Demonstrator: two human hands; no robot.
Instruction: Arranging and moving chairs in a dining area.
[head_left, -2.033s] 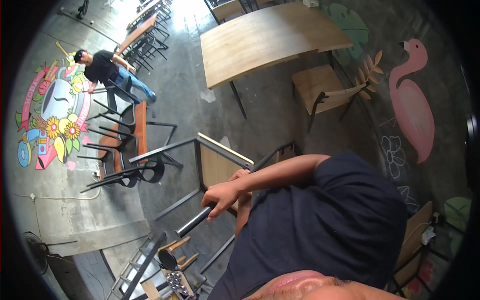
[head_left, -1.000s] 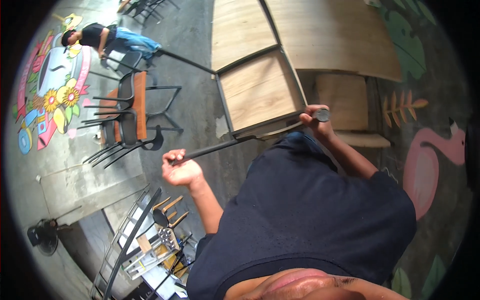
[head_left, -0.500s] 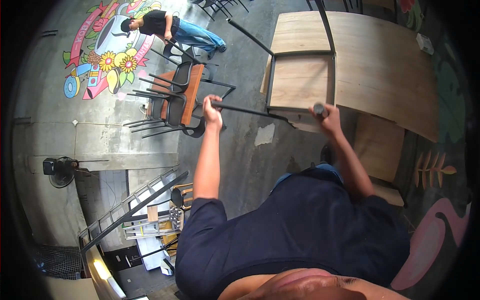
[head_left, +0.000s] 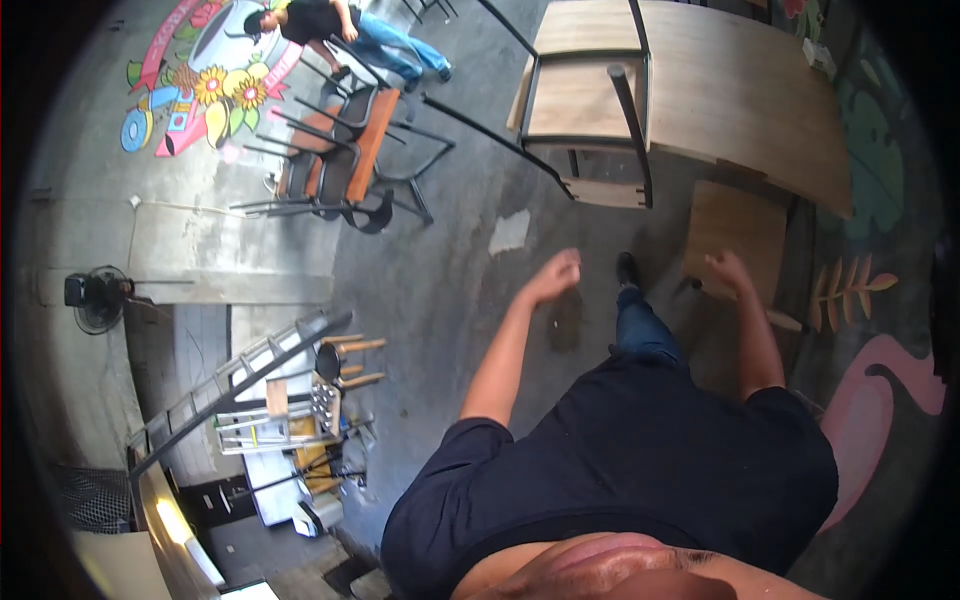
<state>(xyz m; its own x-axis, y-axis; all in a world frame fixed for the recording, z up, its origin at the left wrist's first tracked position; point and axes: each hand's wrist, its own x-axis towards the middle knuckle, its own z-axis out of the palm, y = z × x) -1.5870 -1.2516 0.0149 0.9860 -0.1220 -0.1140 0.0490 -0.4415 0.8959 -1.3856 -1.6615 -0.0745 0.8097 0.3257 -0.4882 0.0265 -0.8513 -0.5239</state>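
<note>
An upturned chair with a dark metal frame and pale wooden seat rests on the wooden table, its legs pointing up and toward me. Its backrest hangs past the table's near edge. My left hand is below and apart from the chair, fingers curled in with nothing seen in them. My right hand hangs over the wooden seat of another piece of furniture at the right. Its fingers are loosely bent and a little apart, holding nothing visible. I cannot tell whether it touches that seat.
Several dark chairs are stacked on an orange-brown table at the left. A person in a black shirt stands beyond them. A ladder, stools and a wall fan are at the lower left.
Both my hands have let go of the upturned chair's legs and dropped lower and nearer to me. The chair stays on the table. My view has shifted, and the far person has bent an arm toward the chairs.
</note>
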